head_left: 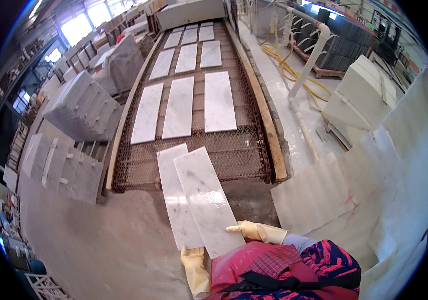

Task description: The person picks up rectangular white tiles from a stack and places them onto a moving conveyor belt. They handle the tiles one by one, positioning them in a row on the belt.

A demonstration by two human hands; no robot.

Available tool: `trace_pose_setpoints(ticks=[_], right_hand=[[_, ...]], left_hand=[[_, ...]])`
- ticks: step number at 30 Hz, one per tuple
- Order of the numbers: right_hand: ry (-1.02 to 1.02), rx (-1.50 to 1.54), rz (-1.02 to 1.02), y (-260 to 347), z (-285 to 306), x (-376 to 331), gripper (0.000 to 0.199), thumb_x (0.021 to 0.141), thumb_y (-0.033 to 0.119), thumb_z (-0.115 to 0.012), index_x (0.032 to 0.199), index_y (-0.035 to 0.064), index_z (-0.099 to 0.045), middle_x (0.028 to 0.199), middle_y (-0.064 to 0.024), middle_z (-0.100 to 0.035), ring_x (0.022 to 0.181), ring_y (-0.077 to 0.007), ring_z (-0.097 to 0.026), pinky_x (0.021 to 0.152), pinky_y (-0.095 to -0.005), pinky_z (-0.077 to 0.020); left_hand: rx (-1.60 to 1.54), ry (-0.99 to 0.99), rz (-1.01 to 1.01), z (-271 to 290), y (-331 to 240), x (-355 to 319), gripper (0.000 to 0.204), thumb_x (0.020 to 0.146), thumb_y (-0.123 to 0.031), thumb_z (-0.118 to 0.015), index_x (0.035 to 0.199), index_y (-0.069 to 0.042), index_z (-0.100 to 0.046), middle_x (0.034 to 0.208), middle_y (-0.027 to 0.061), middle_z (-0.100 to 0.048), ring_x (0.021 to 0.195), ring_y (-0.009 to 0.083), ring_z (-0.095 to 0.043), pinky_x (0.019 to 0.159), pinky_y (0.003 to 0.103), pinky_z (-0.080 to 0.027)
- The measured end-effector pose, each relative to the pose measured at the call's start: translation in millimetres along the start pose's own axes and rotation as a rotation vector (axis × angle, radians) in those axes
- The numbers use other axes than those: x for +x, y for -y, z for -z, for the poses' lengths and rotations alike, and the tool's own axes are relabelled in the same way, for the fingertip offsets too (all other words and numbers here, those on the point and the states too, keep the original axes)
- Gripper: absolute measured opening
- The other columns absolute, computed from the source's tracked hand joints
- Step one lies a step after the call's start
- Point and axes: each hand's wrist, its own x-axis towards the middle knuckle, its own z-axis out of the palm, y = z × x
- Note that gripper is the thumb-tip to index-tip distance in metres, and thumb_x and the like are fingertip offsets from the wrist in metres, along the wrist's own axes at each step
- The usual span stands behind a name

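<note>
Our left fingers (184,249) grip the lower slab (174,205) and our right fingers (234,229) the overlapping upper slab (208,200), by the mesh conveyor (234,150).

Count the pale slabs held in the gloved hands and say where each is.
2: one slab at the left hand; the other slab at the right hand, overlapping the first. Any beneath would be hidden.
</note>
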Motion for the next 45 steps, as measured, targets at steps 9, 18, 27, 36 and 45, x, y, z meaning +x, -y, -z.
trace_pose_setpoints(ticks=[9,18,27,36,45], right_hand=[[-0.106,0.102,0.112,26,-28,-33,0.042,0.099,0.020,-0.068,0.133,-0.0030,-0.063,0.123,-0.0167,-0.072,0.108,-0.0279,-0.071,0.097,-0.0400,-0.0555],[-0.167,0.037,0.166,20,-46,-37,0.043,0.096,0.017,-0.071,0.134,-0.0017,-0.063,0.121,-0.0161,-0.072,0.104,-0.0276,-0.071,0.094,-0.0402,-0.0556],[-0.233,0.090,0.206,-6,-86,-33,0.044,0.095,0.019,-0.073,0.133,-0.0003,-0.063,0.120,-0.0164,-0.072,0.105,-0.0285,-0.072,0.094,-0.0427,-0.0567],[-0.217,0.145,0.240,-27,-99,-17,0.049,0.094,0.019,-0.074,0.137,0.0011,-0.060,0.127,-0.0179,-0.070,0.111,-0.0311,-0.070,0.100,-0.0474,-0.0554],[-0.226,0.133,0.291,-5,-139,-46,0.045,0.095,0.018,-0.071,0.135,0.0002,-0.060,0.123,-0.0163,-0.071,0.106,-0.0288,-0.071,0.096,-0.0443,-0.0570]], left_hand=[[-0.025,-0.051,-0.011,15,-8,13,0.048,0.109,-0.039,-0.044,0.144,-0.007,-0.051,0.150,0.0115,-0.054,0.139,0.0342,-0.050,0.115,0.054,-0.042],[0.043,-0.076,-0.059,14,-61,19,0.045,0.107,-0.038,-0.051,0.139,-0.006,-0.055,0.144,0.0128,-0.058,0.131,0.0337,-0.057,0.109,0.055,-0.048],[0.193,0.038,-0.042,-13,-105,3,0.046,0.107,-0.034,-0.050,0.143,-0.004,-0.051,0.144,0.0157,-0.057,0.132,0.0364,-0.056,0.110,0.055,-0.047],[0.204,0.123,-0.032,-9,-112,8,0.044,0.107,-0.033,-0.052,0.143,-0.007,-0.052,0.148,0.0128,-0.056,0.136,0.0347,-0.053,0.112,0.056,-0.043],[0.130,0.067,-0.016,1,-79,17,0.040,0.109,-0.032,-0.050,0.141,-0.009,-0.053,0.143,0.0122,-0.060,0.132,0.0353,-0.058,0.108,0.058,-0.047]])
